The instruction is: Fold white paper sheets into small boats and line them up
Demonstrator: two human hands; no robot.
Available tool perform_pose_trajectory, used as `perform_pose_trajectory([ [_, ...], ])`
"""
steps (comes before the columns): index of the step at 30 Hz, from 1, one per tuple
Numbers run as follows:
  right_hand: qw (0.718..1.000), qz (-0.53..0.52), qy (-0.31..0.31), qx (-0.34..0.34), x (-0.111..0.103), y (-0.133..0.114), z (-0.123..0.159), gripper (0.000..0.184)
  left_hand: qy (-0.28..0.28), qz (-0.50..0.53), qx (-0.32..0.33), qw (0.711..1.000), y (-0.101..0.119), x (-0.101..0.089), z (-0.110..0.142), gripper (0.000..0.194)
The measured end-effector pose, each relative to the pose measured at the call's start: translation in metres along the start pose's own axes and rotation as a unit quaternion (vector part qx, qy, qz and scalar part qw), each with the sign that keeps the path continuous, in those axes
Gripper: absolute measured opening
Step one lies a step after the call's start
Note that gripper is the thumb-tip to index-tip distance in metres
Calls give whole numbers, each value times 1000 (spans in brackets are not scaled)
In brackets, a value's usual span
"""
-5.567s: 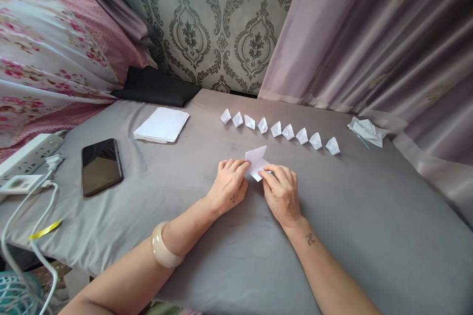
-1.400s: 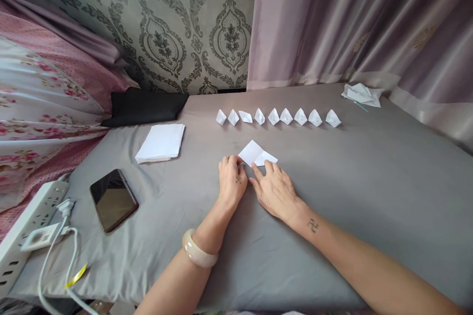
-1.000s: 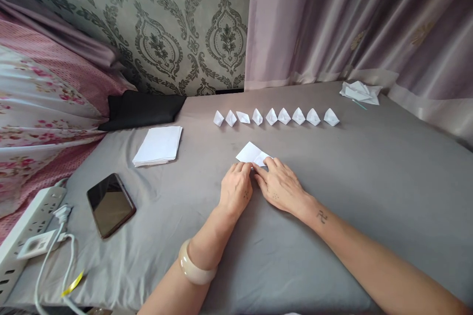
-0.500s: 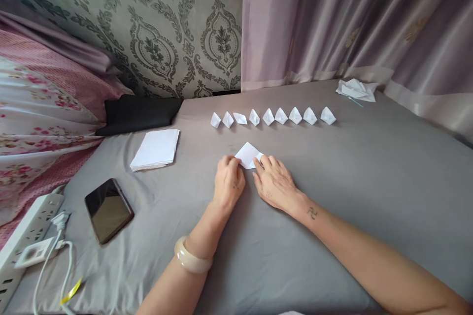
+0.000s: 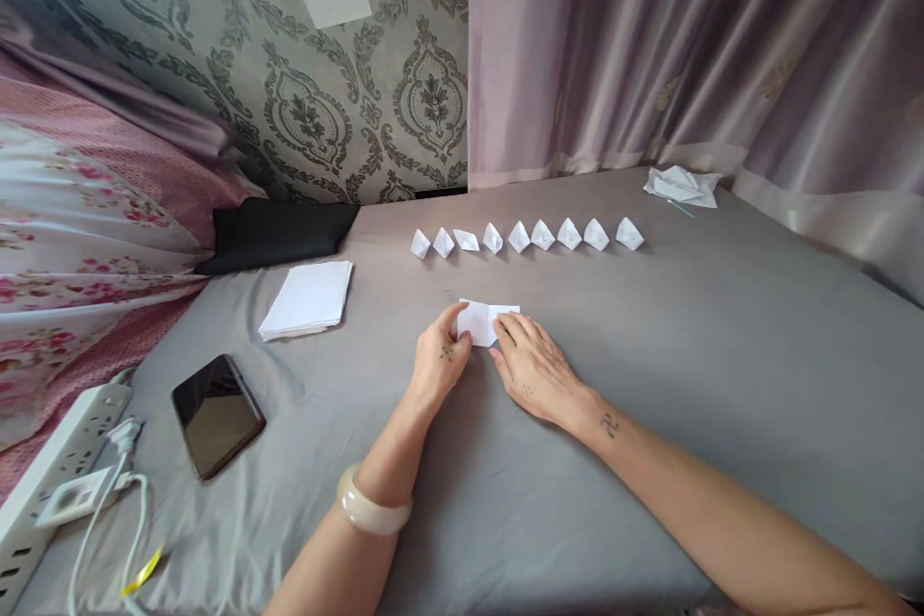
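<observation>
A small white folded paper [image 5: 485,320] lies flat on the grey sheet [image 5: 707,346] in front of me. My left hand [image 5: 438,358] curls at its left edge, thumb and fingers pinching the paper. My right hand [image 5: 534,368] rests on its right part with fingers stretched flat, pressing it down. Beyond the paper stands a row of several small white folded paper boats [image 5: 526,237].
A stack of white paper sheets [image 5: 308,299] lies to the left, a black phone [image 5: 217,415] nearer me, a power strip with a charger [image 5: 62,476] at the left edge. Crumpled white paper [image 5: 680,185] sits by the curtain, a black cushion [image 5: 278,234] by the wall.
The paper, earlier a kite-like shape with a raised flap, now lies as a flat small rectangle. Both hands stayed on it; the view shifted left and tilted.
</observation>
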State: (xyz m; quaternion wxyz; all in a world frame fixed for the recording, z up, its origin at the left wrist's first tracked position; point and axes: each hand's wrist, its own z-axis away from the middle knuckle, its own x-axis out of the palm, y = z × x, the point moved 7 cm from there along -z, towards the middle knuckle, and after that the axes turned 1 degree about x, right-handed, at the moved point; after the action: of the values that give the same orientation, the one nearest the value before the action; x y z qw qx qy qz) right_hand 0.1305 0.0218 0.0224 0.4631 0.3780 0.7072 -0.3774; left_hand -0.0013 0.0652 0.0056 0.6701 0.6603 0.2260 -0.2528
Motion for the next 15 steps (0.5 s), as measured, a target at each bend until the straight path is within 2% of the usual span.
perform_pose_trajectory([
  [4, 1000, -11, -10, 2, -2, 6, 0, 33, -61, -1, -15, 998, 4, 11, 19, 31],
  [9, 995, -84, -38, -50, -2, 18, 0, 33, -130, 11, 7, 991, 16, 24, 37, 33],
  [12, 989, -122, -50, -72, -4, 26, 1, 41, -101, -75, 88, 988, 27, 17, 41, 40],
  [15, 985, -131, -73, -84, -7, 28, 2, 41, -44, -191, 163, 967, 37, 9, 43, 36],
])
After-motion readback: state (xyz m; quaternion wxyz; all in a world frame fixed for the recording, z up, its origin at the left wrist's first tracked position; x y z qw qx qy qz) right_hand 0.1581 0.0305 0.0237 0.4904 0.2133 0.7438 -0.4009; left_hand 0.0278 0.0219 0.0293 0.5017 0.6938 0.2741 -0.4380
